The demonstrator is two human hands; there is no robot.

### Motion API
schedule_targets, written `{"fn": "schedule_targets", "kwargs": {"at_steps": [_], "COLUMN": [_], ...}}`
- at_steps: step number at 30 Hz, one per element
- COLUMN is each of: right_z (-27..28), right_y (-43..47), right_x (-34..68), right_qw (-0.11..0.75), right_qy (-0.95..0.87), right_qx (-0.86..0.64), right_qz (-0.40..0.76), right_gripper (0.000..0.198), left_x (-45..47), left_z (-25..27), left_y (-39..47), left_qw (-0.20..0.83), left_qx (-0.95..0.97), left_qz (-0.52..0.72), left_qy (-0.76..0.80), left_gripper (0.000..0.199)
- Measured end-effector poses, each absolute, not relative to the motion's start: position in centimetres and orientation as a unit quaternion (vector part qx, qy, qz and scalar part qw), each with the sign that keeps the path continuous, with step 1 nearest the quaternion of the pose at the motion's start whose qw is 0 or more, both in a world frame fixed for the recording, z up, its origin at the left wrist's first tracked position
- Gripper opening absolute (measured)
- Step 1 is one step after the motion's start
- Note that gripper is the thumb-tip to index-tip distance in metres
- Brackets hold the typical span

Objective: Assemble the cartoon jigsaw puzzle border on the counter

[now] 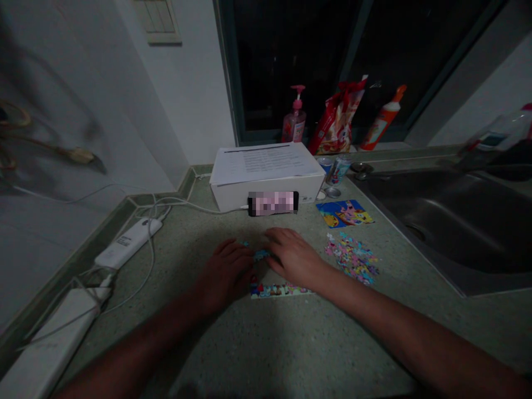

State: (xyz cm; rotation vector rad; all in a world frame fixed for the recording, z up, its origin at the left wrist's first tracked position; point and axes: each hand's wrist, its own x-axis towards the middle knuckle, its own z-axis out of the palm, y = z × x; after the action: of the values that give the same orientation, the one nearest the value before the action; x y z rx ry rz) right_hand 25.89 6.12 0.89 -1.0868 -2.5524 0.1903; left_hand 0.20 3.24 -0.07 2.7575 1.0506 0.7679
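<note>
On the bench (282, 343), a strip of joined puzzle pieces (280, 290), just below the gap between left grip (228, 271) and right grip (296, 257); long axis nearly crosswise, left end just beside the left grip, right end close to the right wrist and partly hidden there. In the gap itself, above the strip, a few blue pieces (261, 255), near the fingertips on both sides; whether touched or just apart, impossible to tell.

Left grip: palm down, narrow, with fingers bent and close together; underside hidden, so no telling about a held piece. Right grip: palm down, somewhat wider, with a space between thumb and fingers toward the blue pieces; likewise no telling whether holding one.

To the right of the right grip, and well apart from the left one, a loose pile of puzzle pieces (354, 259), just beyond the right wrist. Behind the pile, flat on the bench, a picture card (344, 214), also crosswise. Beyond both grips, a phone (273, 203) propped on a long edge before a white box (233, 194), with a white cable (220, 212) from the left end. Farther right, a steel sink (461, 282)
</note>
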Motion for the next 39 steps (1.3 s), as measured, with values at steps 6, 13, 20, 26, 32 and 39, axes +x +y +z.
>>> {"fn": "schedule_targets", "kwargs": {"at_steps": [6, 13, 20, 26, 32, 39], "right_z": [0.61, 0.43, 0.65, 0.68, 0.53, 0.42], "right_y": [6.13, 6.11, 6.19, 6.12, 6.02, 6.04], "right_x": [25.78, 25.69, 25.22, 25.21, 25.17, 25.18], "right_qw": [0.179, 0.192, 0.180, 0.174, 0.176, 0.173], "right_qy": [-0.904, -0.898, -0.896, -0.899, -0.897, -0.895], "right_qx": [-0.382, -0.388, -0.398, -0.394, -0.399, -0.408], "right_qz": [0.066, 0.076, 0.080, 0.076, 0.068, 0.057], "right_gripper": [0.024, 0.027, 0.024, 0.024, 0.021, 0.017], "left_x": [0.17, 0.15, 0.30, 0.46, 0.58, 0.61], "left_z": [-0.12, -0.18, -0.32, -0.53, -0.75, -0.83], "left_y": [3.23, 3.17, 3.24, 3.22, 3.18, 3.22], "left_qw": [0.043, 0.048, 0.056, 0.057, 0.055, 0.056], "left_qx": [0.902, 0.900, 0.908, 0.910, 0.912, 0.911], "left_qz": [0.255, 0.252, 0.227, 0.221, 0.223, 0.221], "left_qy": [0.347, 0.353, 0.348, 0.346, 0.339, 0.343], "left_gripper": [0.012, 0.013, 0.011, 0.009, 0.011, 0.012]}}
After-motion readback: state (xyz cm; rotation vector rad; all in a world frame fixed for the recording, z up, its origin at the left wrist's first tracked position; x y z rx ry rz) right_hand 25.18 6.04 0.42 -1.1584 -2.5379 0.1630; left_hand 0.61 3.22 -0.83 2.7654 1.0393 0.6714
